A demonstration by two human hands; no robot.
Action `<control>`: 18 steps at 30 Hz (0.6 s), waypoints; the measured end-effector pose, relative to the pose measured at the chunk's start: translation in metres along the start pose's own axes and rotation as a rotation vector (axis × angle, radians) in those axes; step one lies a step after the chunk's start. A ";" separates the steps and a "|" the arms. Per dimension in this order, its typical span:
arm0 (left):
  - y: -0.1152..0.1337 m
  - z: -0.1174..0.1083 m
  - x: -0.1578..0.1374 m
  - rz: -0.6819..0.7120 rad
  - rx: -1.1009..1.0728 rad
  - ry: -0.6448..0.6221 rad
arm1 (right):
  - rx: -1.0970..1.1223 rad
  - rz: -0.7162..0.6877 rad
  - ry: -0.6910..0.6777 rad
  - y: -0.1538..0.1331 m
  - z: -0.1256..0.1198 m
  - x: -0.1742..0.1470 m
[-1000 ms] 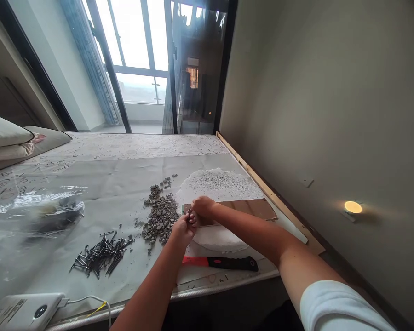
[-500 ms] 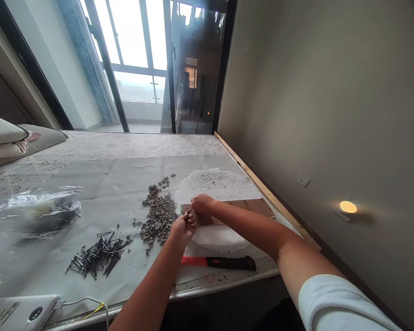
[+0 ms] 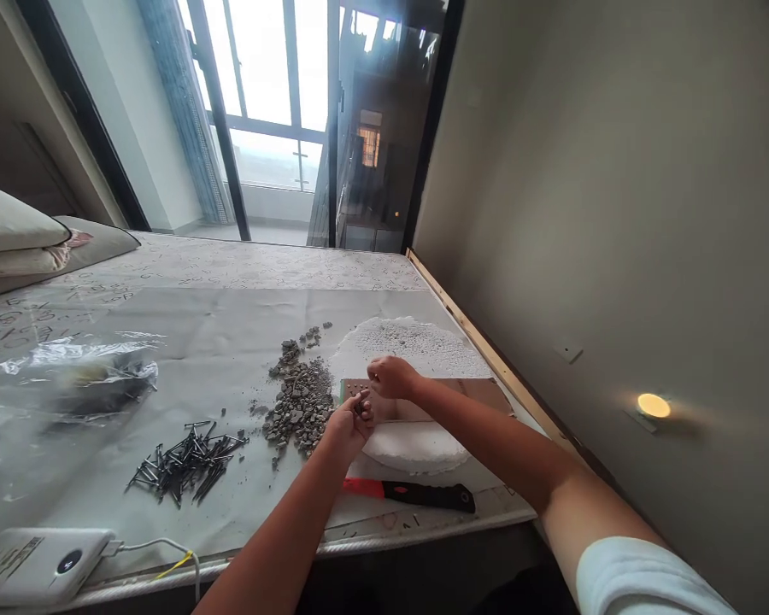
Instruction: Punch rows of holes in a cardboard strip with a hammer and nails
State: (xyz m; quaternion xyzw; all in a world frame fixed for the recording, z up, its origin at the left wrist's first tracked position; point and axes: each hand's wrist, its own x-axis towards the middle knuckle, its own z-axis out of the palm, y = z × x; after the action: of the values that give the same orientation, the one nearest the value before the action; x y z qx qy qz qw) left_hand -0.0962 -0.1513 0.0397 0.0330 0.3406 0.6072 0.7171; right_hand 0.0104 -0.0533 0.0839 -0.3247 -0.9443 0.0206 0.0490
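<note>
My left hand (image 3: 352, 425) is closed around small dark pieces that look like nails, by the near left end of a brown board (image 3: 449, 395). My right hand (image 3: 394, 377) is over the board with thumb and fingers pinched together; whatever is between them is too small to make out. Rows of small dots show on the board's left end, near a green edge. Under the board lies a white foam slab (image 3: 416, 446), its far part rough and pitted. A pile of dark nails (image 3: 189, 461) lies to the left.
Grey gravel (image 3: 298, 406) is heaped left of the board. A hammer (image 3: 423, 494) with a red and black handle lies near the front edge, its head hidden. Further left are a clear plastic bag (image 3: 96, 380) and a white power bank (image 3: 44, 564) with a cable. A wall borders the right.
My right hand has moved away from my left hand, slightly right, uncovering the dotted end of the board. The whole view has shifted a little; my left hand stays closed.
</note>
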 end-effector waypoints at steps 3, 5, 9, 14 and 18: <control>-0.011 0.001 -0.007 -0.062 0.011 -0.038 | 0.064 0.017 0.036 -0.002 0.003 -0.019; -0.018 0.000 -0.009 -0.112 0.019 -0.050 | 0.192 0.043 0.073 -0.003 0.006 -0.032; -0.030 -0.003 -0.010 -0.155 0.038 -0.076 | 0.530 0.100 0.107 -0.006 0.011 -0.059; -0.044 -0.008 -0.011 -0.187 0.038 -0.084 | 0.692 0.171 0.111 -0.011 0.015 -0.086; -0.052 -0.009 -0.013 -0.179 0.008 -0.033 | 0.852 0.267 0.032 -0.011 0.023 -0.096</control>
State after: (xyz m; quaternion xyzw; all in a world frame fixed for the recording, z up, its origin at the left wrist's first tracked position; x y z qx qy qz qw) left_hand -0.0572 -0.1796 0.0148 0.0152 0.3329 0.5387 0.7738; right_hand 0.0768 -0.1213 0.0540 -0.3948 -0.8005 0.4091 0.1899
